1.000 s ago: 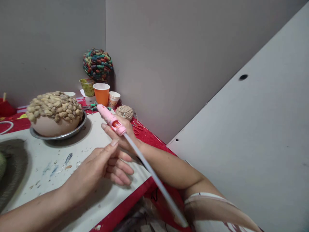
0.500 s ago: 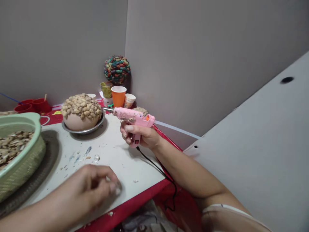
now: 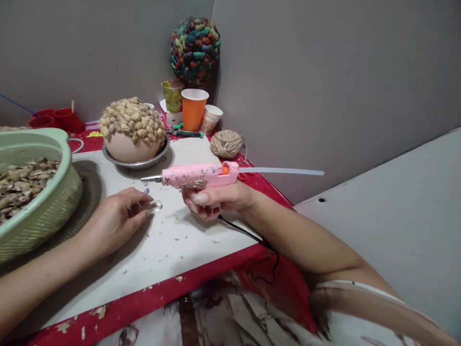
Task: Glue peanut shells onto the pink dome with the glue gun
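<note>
While R hand (image 3: 225, 196) grips the pink glue gun (image 3: 200, 175), L hand's (image 3: 117, 216) by a clear blob (image 3: 157, 205), can't tell if pinching; sm. paper cups' (image 3: 210, 122) print unreadable from here.

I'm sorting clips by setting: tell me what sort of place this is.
Probably a craft workspace, given the pink glue gun in the right hand, the twine ball and multicoloured ball.

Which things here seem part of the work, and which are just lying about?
Probably in use:
- pink glue gun, in the right hand
- glue stick in its back
- round form partly covered with peanut shells
- green basket of shells

Probably lying about:
- twine ball
- orange cup
- pliers
- multicoloured ball
</note>
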`<state>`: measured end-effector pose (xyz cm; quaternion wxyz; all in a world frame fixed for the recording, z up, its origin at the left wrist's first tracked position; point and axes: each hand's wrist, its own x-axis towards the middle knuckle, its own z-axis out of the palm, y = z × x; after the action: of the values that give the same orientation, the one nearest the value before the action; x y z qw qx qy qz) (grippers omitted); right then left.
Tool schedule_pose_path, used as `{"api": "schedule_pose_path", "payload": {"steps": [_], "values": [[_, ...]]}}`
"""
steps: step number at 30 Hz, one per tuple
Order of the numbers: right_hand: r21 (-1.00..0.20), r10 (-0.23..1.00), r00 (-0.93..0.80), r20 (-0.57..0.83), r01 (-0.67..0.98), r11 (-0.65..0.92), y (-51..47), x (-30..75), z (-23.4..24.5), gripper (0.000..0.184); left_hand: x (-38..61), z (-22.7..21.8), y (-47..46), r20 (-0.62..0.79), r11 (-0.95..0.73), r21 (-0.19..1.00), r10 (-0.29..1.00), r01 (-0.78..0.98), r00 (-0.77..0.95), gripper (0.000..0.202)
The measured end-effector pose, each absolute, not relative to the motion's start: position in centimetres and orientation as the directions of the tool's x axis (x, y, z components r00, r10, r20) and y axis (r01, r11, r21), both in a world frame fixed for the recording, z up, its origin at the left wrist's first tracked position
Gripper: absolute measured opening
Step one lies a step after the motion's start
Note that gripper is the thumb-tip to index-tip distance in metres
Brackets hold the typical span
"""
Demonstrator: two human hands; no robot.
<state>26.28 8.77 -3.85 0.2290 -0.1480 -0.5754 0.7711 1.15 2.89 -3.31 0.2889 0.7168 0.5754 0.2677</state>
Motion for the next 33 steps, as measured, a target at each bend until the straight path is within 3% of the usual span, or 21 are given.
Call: {"api": "schedule_pose_path", "payload": {"steps": [6,10,12,15,17,20,26,33], "values": [[-0.946,0.505,-0.863,0.025,-0.183,-0.266,9.1,26.6,-3.4,0.044,1.7,-4.2,5.1,0.037,-0.324,0.637,0.919,0.7,0.392,0.02],[-0.941,0.501,-0.865,0.025,-0.19,-0.281,9.4,26.8,-3.1,0.046,1.8,-4.2,4.9,0.011,-0.23,0.716,0.948,0.659,0.318,0.012],[-0.934,0.506,-0.862,0.024,-0.199,-0.295,9.3,26.8,-3.1,0.045,1.9,-3.7,4.6,-0.038,-0.101,0.826,0.971,0.555,0.234,0.011],[-0.921,0.523,-0.852,0.008,-0.21,-0.328,9.1,26.7,-3.3,0.041,2.0,-2.8,4.4,-0.136,0.114,0.969,0.987,0.221,0.087,0.018],[-0.918,0.544,-0.839,-0.01,-0.207,-0.337,8.9,26.6,-3.4,0.04,2.2,-2.0,4.4,-0.217,0.218,0.976,0.976,-0.014,0.026,0.02],[-0.926,0.59,-0.805,-0.054,-0.18,-0.33,8.8,26.4,-3.7,0.04,2.8,-1.2,4.3,-0.331,0.328,0.92,0.943,-0.214,0.023,0.013],[-0.945,0.598,-0.797,-0.079,-0.132,-0.301,8.9,25.9,-4.1,0.038,3.2,-1.0,3.7,-0.402,0.382,0.858,0.916,-0.344,0.016,0.013],[-0.942,0.634,-0.767,-0.104,-0.127,-0.309,9.0,25.7,-4.3,0.041,2.9,-1.2,3.9,-0.409,0.382,0.85,0.913,-0.362,0.003,0.015]]}}
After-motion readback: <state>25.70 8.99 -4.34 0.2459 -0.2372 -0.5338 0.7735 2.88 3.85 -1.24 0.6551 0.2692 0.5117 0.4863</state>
